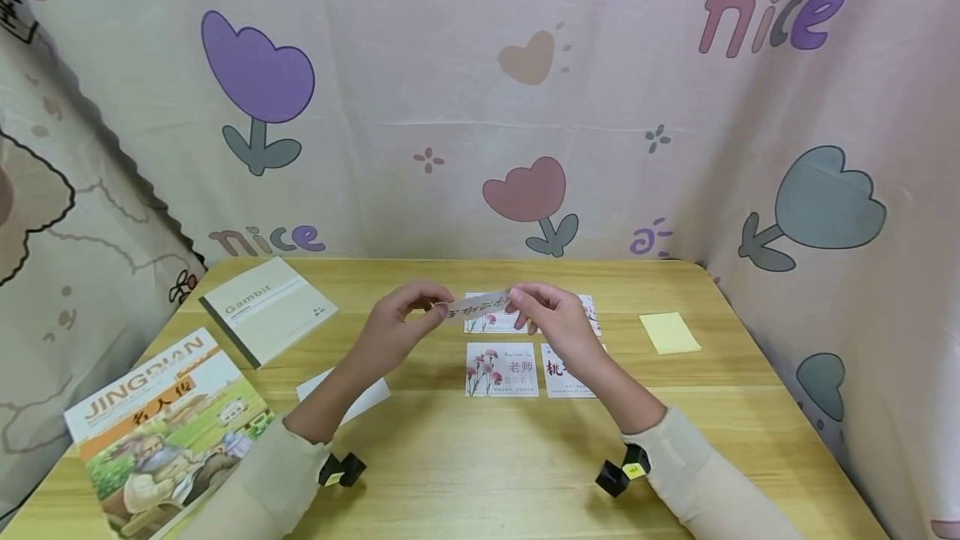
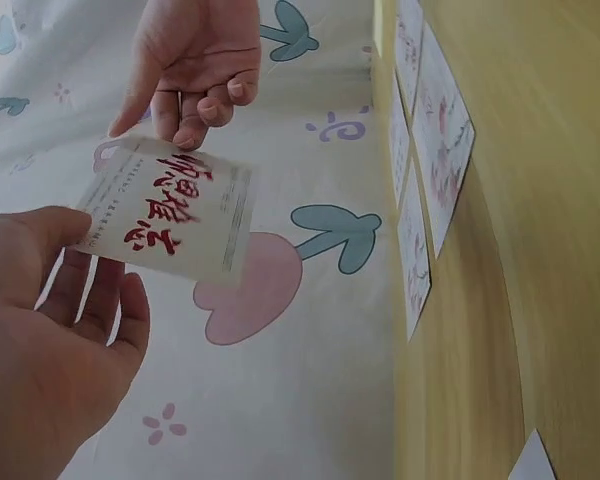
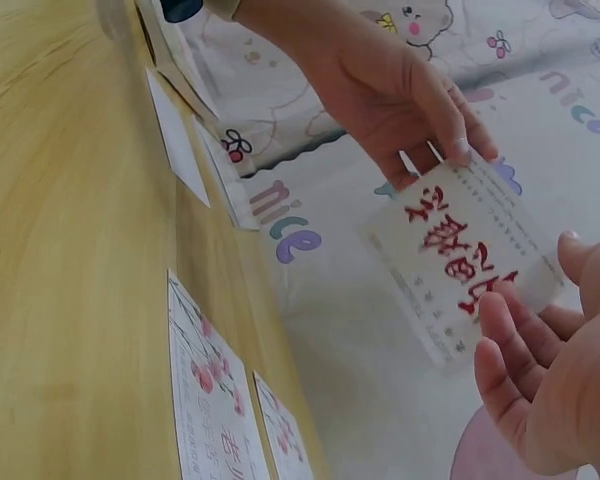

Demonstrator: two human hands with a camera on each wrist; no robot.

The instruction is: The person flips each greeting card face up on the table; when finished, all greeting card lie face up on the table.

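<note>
A pale, thin card (image 1: 480, 305) with red brush-style characters is held up level above the table between the two hands. My left hand (image 1: 397, 327) pinches its left end between thumb and fingers. The opposite end is pinched by my right hand (image 1: 555, 319); in the left wrist view its other fingers curl loosely beside the card. Below lies a carnation card (image 1: 501, 370), next to a card with red characters (image 1: 558, 382) partly covered by the right forearm. Behind them are another carnation card (image 1: 480, 325) and a floral card (image 1: 591, 312), both partly hidden by the hands.
At the left lie a Gambit notebook (image 1: 273, 307) and an illustrated book (image 1: 176, 440). A blank white card (image 1: 369, 400) sits partly under the left forearm. Yellow sticky notes (image 1: 670, 333) lie at the right. A printed curtain (image 1: 420, 65) hangs behind the wooden table (image 1: 465, 473).
</note>
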